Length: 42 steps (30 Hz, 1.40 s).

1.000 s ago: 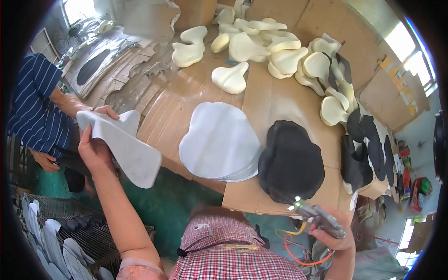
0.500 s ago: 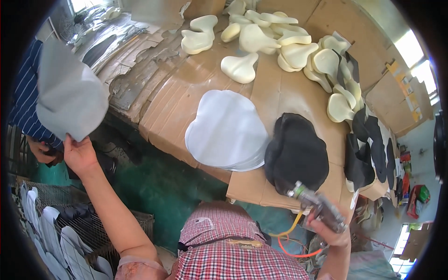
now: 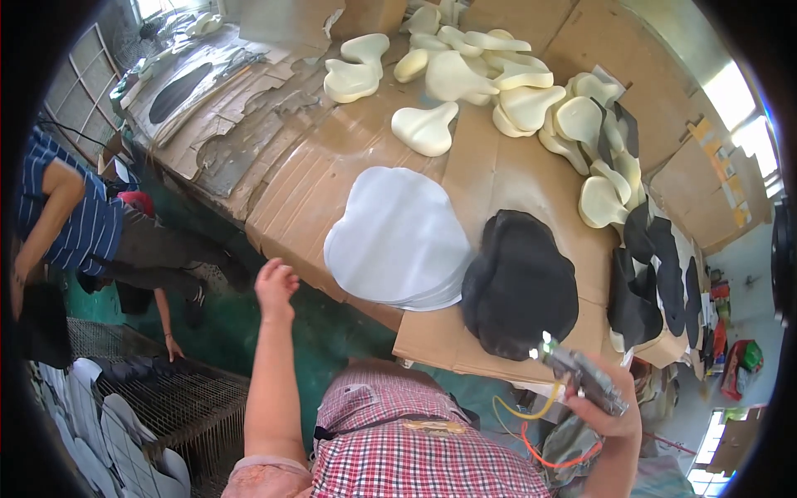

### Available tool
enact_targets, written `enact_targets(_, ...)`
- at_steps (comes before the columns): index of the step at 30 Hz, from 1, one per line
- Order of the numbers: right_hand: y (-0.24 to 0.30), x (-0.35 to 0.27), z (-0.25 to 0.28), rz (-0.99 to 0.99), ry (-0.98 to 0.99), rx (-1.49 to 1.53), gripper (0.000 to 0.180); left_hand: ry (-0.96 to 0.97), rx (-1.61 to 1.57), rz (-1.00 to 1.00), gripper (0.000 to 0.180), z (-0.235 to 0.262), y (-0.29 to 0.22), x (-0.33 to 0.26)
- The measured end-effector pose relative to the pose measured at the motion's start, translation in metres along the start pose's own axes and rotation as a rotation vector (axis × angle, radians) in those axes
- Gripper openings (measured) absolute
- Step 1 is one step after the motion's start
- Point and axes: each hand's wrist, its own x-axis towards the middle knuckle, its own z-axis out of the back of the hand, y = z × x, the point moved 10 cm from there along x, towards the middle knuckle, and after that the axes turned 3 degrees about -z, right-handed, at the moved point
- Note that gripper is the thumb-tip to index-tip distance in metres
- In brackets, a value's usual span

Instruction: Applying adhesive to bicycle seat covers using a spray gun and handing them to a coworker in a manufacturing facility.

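My right hand [image 3: 604, 405] is wrapped round a metal spray gun [image 3: 574, 375], whose nozzle points at the near edge of a black stack. A yellow hose and an orange hose [image 3: 560, 456] trail below it. My left hand [image 3: 276, 289] is empty, its fingers loosely bent, held in the air off the table's front edge. To its right lies a stack of white, rounded, lobed sheets [image 3: 398, 236]. Beside that, partly touching it, sits the stack of similar black sheets [image 3: 521, 282].
Cream foam saddle-shaped pads [image 3: 457, 79] are heaped at the table's back and right, with black pieces [image 3: 635, 299] below. Cardboard [image 3: 315, 199] covers the table. At left a person in a striped shirt [image 3: 70, 216] bends near a wire rack [image 3: 178, 398] with grey sheets; a hand [image 3: 173, 349] touches it.
The grey-white sheet has left my left hand, which has moved right towards the table. The striped-shirt person now shows more fully. My right hand and spray gun have shifted slightly right.
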Motion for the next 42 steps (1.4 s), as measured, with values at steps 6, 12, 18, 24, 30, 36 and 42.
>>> enact_targets(6,0.022,0.023,0.010,0.142,0.043,-0.078,0.053,0.116,1.035,-0.252,0.042,-0.059,0.088,0.001)
enact_targets(12,0.019,0.036,0.006,0.214,0.140,-0.250,0.052,-0.012,1.207,-0.315,0.034,-0.080,0.067,-0.030)
enact_targets(18,0.027,0.045,0.019,0.254,0.053,-0.167,0.050,0.007,1.226,-0.252,0.016,-0.083,0.070,-0.019)
enact_targets(24,-0.001,0.029,0.020,0.133,0.085,-0.224,0.050,-0.020,0.632,0.021,0.016,-0.072,0.098,-0.006)
enact_targets(30,-0.004,0.014,0.008,0.147,0.151,-0.142,0.051,-0.173,0.283,0.148,0.039,-0.063,0.115,-0.019)
enact_targets(36,-0.021,-0.005,0.029,0.060,0.058,-0.098,0.049,-0.016,0.239,0.203,0.041,-0.077,0.124,-0.027)
enact_targets(42,-0.018,0.008,0.027,0.040,-0.178,0.177,0.046,0.038,0.261,0.130,0.040,-0.095,0.108,-0.030)
